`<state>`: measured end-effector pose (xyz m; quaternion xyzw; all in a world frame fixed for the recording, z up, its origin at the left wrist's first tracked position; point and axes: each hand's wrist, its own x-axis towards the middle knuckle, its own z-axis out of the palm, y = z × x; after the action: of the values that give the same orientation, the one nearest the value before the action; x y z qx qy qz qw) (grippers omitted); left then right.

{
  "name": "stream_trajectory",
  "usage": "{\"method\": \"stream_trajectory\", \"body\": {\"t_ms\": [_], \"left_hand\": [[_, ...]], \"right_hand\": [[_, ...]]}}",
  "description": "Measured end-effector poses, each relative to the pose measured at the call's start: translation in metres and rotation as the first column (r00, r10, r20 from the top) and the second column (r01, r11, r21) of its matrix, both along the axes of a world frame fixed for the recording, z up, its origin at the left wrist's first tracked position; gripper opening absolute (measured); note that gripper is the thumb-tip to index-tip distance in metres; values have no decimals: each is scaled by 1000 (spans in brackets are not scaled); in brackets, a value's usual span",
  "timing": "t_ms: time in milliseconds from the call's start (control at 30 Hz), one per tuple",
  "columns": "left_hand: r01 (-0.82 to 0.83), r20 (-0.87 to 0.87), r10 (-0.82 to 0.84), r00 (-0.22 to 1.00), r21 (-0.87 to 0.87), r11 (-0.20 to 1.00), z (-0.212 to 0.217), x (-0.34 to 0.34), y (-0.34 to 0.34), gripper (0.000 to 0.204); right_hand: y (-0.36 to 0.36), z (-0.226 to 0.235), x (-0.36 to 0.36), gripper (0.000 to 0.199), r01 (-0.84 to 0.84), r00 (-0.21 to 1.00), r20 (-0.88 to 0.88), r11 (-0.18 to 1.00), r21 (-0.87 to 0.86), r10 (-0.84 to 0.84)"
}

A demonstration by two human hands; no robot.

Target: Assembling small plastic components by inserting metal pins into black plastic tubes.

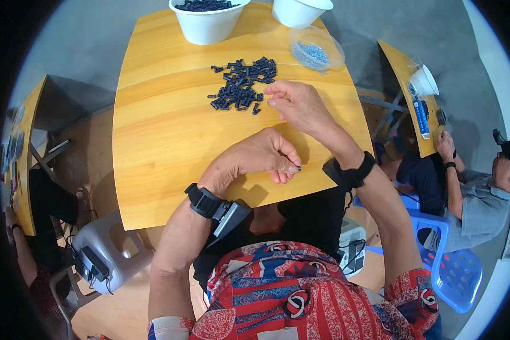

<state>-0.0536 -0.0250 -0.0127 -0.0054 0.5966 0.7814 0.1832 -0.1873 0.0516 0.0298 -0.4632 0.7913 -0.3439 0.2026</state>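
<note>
A loose pile of small black plastic pieces point(238, 85) lies on the wooden table. My left hand point(255, 152) is near the table's front edge, its thumb and forefinger pinched on a small black plastic piece point(298, 168); only the end of it shows. My right hand point(300, 105) reaches to the right side of the pile. Its thumb and forefinger are curved and slightly apart beside the pieces, and nothing shows between them. Both wrists wear black straps with small devices.
At the far edge stand a white tub point(207, 22) full of black pieces and another white tub point(300, 11). A clear round dish point(314, 54) of small silvery-blue parts sits at the right. Other people work at side tables; a blue chair point(459, 272) is at the right.
</note>
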Motion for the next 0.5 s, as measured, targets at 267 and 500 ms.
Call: {"method": "stream_trajectory", "body": {"t_ms": [267, 500], "left_hand": [[28, -30, -28, 999, -6, 1000, 0, 0, 0, 10], [44, -55, -46, 997, -31, 999, -2, 0, 1, 12]], "right_hand": [[-19, -20, -12, 19, -93, 923, -374, 995, 26, 96], [-19, -21, -9, 16, -97, 918, -383, 994, 43, 106]]}}
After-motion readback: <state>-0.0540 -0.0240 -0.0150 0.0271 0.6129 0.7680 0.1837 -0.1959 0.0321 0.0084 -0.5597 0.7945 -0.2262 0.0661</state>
